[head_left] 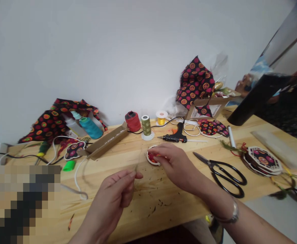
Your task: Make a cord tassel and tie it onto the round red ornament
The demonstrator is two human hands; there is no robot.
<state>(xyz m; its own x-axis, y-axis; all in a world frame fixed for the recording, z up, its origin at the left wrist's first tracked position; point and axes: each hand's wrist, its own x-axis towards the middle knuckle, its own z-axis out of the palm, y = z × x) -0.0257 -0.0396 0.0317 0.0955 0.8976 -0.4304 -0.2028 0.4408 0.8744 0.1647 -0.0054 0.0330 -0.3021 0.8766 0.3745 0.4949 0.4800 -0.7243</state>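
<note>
My left hand [120, 186] is closed in a pinch on a thin olive thread [136, 167], which runs upward from the fingertips. My right hand [175, 164] is curled with the fingers drawn together, above a small round ornament [151, 159] with a pale rim and red patterned fabric. Part of that ornament is hidden behind the fingers, and whatever they pinch is too small to make out. Behind the hands stand a spool of olive thread [146, 125], a red thread cone [132, 121] and a black glue gun [175, 135]. Black-handled scissors [224, 176] lie right of my right hand.
On the right are a hexagonal fabric ornament [263, 161] with tassels and a black cylinder [257, 98]. A long cardboard tray [107, 142], a teal thread cone [91, 128] and a green cap [69, 165] are at left. Another person's hand [245, 84] shows at the far right.
</note>
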